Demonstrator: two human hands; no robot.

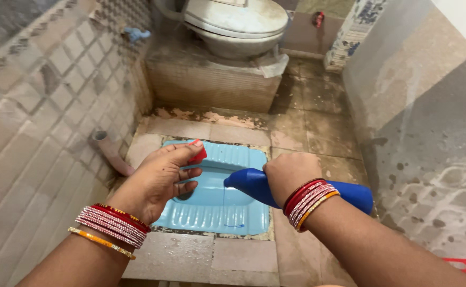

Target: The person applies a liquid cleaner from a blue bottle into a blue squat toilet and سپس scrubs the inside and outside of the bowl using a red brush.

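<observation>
The right hand (pixel 288 175) is closed in a full fist around a blue plastic bottle (pixel 302 190), gripping it near the neck. The bottle lies almost level, its tapered nozzle pointing left and slightly down over a light blue squat pan (pixel 219 210). A thin blue stream runs from the nozzle down onto the pan surface.

The left hand (pixel 161 178) is partly closed. Thumb and forefinger pinch a small red cap (pixel 198 154), and the remaining fingers curl loosely inward. This hand hangs above the left edge of the pan, near the bottle nozzle but not touching it.

Both wrists carry stacks of red, white and gold bangles (pixel 110 223).

The pan is glossy, rectangular, with ribbed foot rests at its near and far ends. It is set flush into a floor (pixel 243 255) of worn, stained stone tiles.

Behind the pan, a white seated toilet (pixel 238 24) with its lid down stands on a raised tiled step (pixel 211 79). A grey pipe (pixel 110 151) runs along the foot of the left wall (pixel 36 122), which is covered in small square tiles. The right wall (pixel 424 122) has large smooth tiles, spotted with dark marks. A small blue tap (pixel 136 35) projects from the left wall near the toilet.
</observation>
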